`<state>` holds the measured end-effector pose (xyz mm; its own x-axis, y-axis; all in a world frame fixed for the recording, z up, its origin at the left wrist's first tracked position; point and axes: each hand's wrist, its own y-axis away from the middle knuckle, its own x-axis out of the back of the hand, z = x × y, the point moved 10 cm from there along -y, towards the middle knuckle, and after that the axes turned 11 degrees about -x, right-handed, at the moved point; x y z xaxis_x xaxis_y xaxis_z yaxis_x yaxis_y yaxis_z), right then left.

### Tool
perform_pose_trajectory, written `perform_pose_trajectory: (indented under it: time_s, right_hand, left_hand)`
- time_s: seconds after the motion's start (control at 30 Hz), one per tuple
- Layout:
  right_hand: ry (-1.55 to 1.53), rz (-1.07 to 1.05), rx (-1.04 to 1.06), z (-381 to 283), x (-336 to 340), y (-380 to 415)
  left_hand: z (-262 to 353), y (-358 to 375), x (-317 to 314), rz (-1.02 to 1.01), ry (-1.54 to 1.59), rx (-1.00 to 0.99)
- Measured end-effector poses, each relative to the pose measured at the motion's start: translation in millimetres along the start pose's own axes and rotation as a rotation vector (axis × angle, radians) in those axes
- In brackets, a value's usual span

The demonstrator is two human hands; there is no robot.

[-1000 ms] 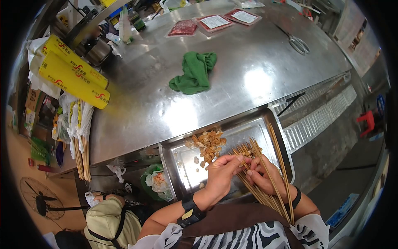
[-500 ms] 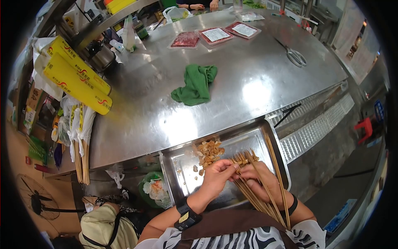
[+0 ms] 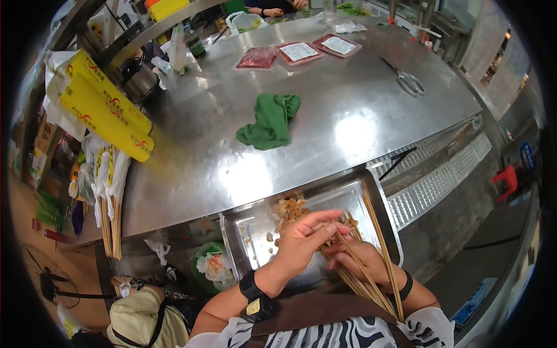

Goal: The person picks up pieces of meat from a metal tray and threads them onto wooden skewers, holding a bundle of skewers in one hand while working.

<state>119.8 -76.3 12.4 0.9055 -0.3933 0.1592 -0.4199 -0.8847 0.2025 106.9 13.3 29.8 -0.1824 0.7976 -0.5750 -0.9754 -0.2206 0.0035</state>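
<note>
Both hands are over the metal tray (image 3: 234, 246). My left hand (image 3: 301, 240) has its thumb and fingers closed near the tip of a skewer; whatever lies between them is too small to name. Wooden skewers (image 3: 362, 281) run under and through my right hand (image 3: 362, 255), whose fingers are wrapped round at least one of them. More skewers (image 3: 380, 232) lean along the tray's right side. Brown food pieces (image 3: 288, 211) lie in a pile in the tray, just beyond my left hand.
On the steel table (image 3: 197, 145) are a green cloth (image 3: 270, 120), meat packs (image 3: 299, 52), scissors (image 3: 411, 84) and yellow rolls (image 3: 107, 110). Bundled skewers (image 3: 113, 197) stand at left. A person (image 3: 136, 319) is at lower left; another person's hand (image 3: 272, 11) shows beyond the table.
My left hand has turned and its fingers now extend over the skewer tips beside my right hand. The view has shifted slightly.
</note>
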Motion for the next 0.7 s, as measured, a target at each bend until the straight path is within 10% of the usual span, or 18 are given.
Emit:
perform_pose_trajectory:
  time_s: [0.2,0.7]
  right_hand:
    - [-0.577,0.040,-0.224,9,16,5]
    - [-0.267,0.013,-0.224,16,10,2]
  left_hand:
    - [-1,9,24,0.189,-0.112,-0.093]
    - [-15,11,44,0.184,-0.152,-0.114]
